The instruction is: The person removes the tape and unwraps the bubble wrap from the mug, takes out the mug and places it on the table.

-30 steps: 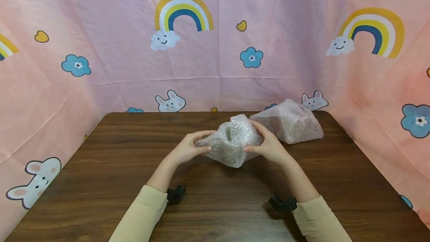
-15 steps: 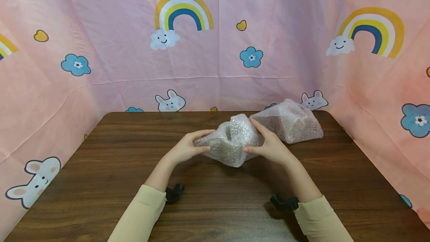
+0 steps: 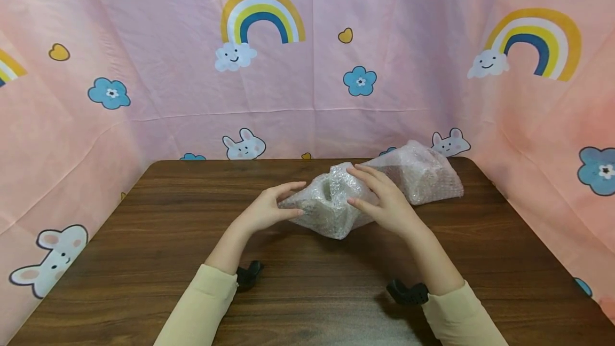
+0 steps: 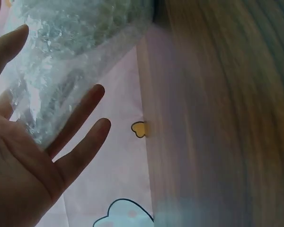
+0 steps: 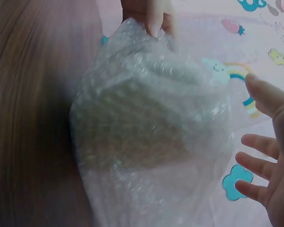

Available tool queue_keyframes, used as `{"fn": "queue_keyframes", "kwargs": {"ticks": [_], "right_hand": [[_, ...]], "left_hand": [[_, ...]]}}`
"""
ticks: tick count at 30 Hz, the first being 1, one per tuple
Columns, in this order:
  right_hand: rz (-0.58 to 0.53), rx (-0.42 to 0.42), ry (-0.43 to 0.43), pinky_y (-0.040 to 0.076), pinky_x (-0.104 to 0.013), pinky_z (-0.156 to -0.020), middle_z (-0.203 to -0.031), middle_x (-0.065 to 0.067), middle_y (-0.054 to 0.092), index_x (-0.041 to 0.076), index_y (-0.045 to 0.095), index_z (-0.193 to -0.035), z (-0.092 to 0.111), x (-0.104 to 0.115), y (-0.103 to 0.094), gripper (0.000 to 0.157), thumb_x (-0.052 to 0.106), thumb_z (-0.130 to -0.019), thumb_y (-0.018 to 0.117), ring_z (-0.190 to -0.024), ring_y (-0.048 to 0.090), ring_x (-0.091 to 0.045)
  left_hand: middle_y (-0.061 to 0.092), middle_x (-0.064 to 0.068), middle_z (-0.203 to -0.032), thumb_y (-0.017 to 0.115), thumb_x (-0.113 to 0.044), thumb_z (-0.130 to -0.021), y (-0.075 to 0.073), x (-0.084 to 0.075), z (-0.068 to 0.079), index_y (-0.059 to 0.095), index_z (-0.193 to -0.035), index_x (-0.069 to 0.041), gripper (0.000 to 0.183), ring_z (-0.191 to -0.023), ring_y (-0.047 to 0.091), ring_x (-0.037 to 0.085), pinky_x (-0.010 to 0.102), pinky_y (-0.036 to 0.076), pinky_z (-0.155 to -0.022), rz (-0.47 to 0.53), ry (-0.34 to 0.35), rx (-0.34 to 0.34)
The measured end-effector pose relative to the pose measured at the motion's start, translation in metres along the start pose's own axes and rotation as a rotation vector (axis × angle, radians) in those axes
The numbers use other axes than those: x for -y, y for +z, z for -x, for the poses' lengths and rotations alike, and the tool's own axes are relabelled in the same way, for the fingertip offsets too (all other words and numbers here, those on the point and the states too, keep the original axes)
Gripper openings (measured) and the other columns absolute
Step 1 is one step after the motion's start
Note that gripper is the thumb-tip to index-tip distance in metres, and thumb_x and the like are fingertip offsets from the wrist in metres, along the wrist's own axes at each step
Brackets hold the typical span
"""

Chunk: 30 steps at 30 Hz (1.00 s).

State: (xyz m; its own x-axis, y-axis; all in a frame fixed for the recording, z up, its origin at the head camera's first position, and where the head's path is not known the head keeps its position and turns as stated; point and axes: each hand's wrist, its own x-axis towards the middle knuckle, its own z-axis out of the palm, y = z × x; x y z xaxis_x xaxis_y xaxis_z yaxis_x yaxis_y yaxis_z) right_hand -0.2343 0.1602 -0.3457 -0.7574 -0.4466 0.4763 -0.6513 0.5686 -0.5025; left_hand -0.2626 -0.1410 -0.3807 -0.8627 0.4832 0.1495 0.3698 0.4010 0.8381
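Observation:
A bubble-wrapped bundle [image 3: 331, 202] sits mid-table in the head view, its wrap folded into a hollow on top. Something brownish shows dimly through the bubble wrap [image 5: 137, 127] in the right wrist view. My left hand [image 3: 261, 210] is around the bundle's left corner with fingers spread and fairly straight; the left wrist view has that corner [image 4: 52, 94] lying between thumb and fingers. At the bundle's right side is my right hand [image 3: 386, 202], its fingers parted. A gap shows between the right hand [image 5: 274, 156] and the wrap in the right wrist view.
Behind and to the right stands a second bubble-wrapped bundle [image 3: 423, 175], close to the first. Both are on a dark wooden table [image 3: 307, 292]. A pink patterned cloth [image 3: 312, 84] hangs around its back and sides. Black wrist devices [image 3: 407, 291] sit on both wrists.
My right hand has loosened from the bundle's right side and lifted slightly, its fingertips now higher over the wrap. The left hand has barely shifted, and both bundles stay in place.

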Motion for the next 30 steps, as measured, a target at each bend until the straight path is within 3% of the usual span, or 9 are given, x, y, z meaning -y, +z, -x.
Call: {"fn": "queue_keyframes", "kwargs": {"ticks": [5, 9, 13, 23, 26, 27, 30], "right_hand": [[0.073, 0.003, -0.068, 0.035, -0.055, -0.099, -0.143, -0.008, 0.044, 0.021, 0.053, -0.139, -0.001, 0.013, -0.002, 0.049, 0.028, -0.092, 0.066, -0.131, 0.039, -0.028], [0.136, 0.013, -0.132, 0.047, -0.044, -0.086, -0.127, -0.007, 0.054, 0.018, 0.06, -0.132, -0.004, 0.02, 0.001, 0.042, 0.021, -0.092, 0.067, -0.113, 0.051, -0.023], [0.231, 0.031, -0.192, 0.046, -0.037, -0.076, -0.114, -0.004, 0.057, 0.017, 0.066, -0.125, -0.007, 0.024, 0.007, 0.036, 0.015, -0.089, 0.069, -0.097, 0.052, -0.02], [0.432, 0.084, -0.165, 0.039, -0.04, -0.075, -0.105, 0.0, 0.053, 0.027, 0.071, -0.116, -0.009, 0.028, 0.019, 0.029, 0.016, -0.089, 0.07, -0.092, 0.046, -0.019], [0.449, 0.086, -0.165, 0.038, -0.039, -0.073, -0.103, 0.0, 0.053, 0.027, 0.072, -0.113, -0.01, 0.028, 0.021, 0.026, 0.016, -0.09, 0.069, -0.09, 0.045, -0.019], [0.448, 0.085, -0.164, 0.038, -0.039, -0.073, -0.103, -0.001, 0.053, 0.026, 0.072, -0.112, -0.01, 0.028, 0.021, 0.025, 0.016, -0.09, 0.069, -0.089, 0.045, -0.019], [0.44, 0.084, -0.159, 0.038, -0.039, -0.074, -0.102, -0.001, 0.053, 0.025, 0.073, -0.108, -0.011, 0.028, 0.022, 0.021, 0.015, -0.089, 0.07, -0.09, 0.045, -0.019]], "left_hand": [[0.05, 0.01, -0.139, 0.076, -0.027, -0.084, 0.006, -0.007, -0.001, 0.043, -0.146, -0.021, 0.07, -0.126, 0.046, 0.028, 0.049, 0.042, -0.096, -0.03, -0.006, -0.006], [0.049, 0.009, -0.14, 0.075, -0.029, -0.085, 0.012, -0.011, -0.003, 0.042, -0.146, -0.023, 0.07, -0.124, 0.048, 0.027, 0.049, 0.042, -0.096, -0.081, 0.002, -0.026], [0.049, 0.01, -0.14, 0.074, -0.028, -0.086, 0.018, -0.016, -0.004, 0.043, -0.145, -0.023, 0.067, -0.121, 0.051, 0.029, 0.049, 0.043, -0.094, -0.149, 0.027, -0.052], [0.053, 0.011, -0.135, 0.072, -0.027, -0.087, 0.024, -0.018, -0.005, 0.046, -0.144, -0.026, 0.062, -0.115, 0.056, 0.026, 0.048, 0.046, -0.09, -0.202, 0.012, -0.107], [0.062, 0.012, -0.121, 0.071, -0.026, -0.088, 0.025, -0.017, -0.005, 0.043, -0.145, -0.027, 0.064, -0.082, 0.062, 0.021, 0.043, 0.049, -0.08, -0.222, 0.022, -0.111], [0.063, 0.011, -0.119, 0.071, -0.026, -0.088, 0.025, -0.017, -0.004, 0.042, -0.146, -0.027, 0.065, -0.074, 0.059, 0.018, 0.041, 0.049, -0.076, -0.231, 0.03, -0.114], [0.065, 0.006, -0.09, 0.07, -0.026, -0.09, 0.025, -0.016, -0.004, 0.037, -0.148, -0.033, 0.067, -0.048, 0.037, 0.012, 0.036, 0.045, -0.064, -0.252, 0.039, -0.104]]}}
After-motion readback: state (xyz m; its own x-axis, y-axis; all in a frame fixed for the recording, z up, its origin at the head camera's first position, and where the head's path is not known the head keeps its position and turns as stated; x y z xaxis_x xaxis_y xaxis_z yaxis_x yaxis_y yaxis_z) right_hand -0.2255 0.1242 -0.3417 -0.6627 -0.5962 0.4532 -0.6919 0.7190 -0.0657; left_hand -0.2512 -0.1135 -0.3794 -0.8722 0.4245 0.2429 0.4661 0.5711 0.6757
